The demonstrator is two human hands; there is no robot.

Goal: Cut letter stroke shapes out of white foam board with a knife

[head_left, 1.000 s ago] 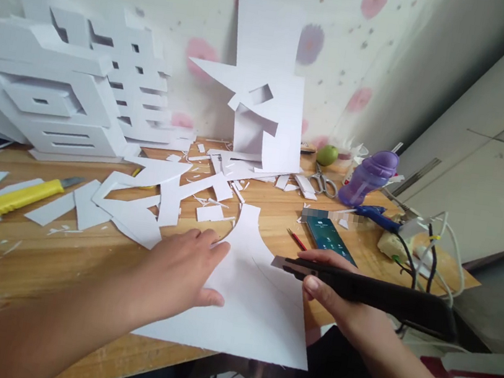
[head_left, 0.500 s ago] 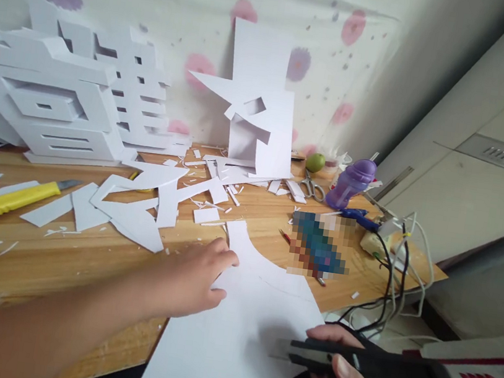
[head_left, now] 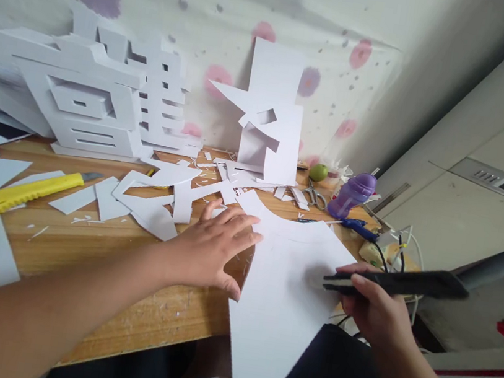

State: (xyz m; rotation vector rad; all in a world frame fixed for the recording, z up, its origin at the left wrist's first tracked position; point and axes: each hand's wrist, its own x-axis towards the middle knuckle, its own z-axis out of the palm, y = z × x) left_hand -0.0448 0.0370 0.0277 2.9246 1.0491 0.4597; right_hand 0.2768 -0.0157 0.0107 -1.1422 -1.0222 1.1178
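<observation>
A large white foam-board or card sheet (head_left: 276, 317) with a curved far edge lies over the table's front, its near part hanging past the edge. At the sheet's left edge is my left hand (head_left: 216, 243), fingers spread, fingertips over the board's margin. My right hand (head_left: 373, 306) is closed around a black utility knife (head_left: 417, 283), held above the right side of the sheet and pointing left. No extended blade can be made out at its tip. A dark shadow falls on the board beside the knife.
On the left lies a yellow utility knife (head_left: 30, 194) among white offcuts (head_left: 154, 219). White cut-out characters (head_left: 89, 110) and a tall white cut-out (head_left: 277, 74) stand at the back. Scissors (head_left: 315, 198), a purple bottle (head_left: 352, 195), a blue tool (head_left: 361, 229) and cables (head_left: 405, 254) are on the right.
The sheet has slid away from me and right, now covering the blurred item and pencil. My left hand's curled fingers have spread. My right hand has risen with the knife, whose blade showed earlier.
</observation>
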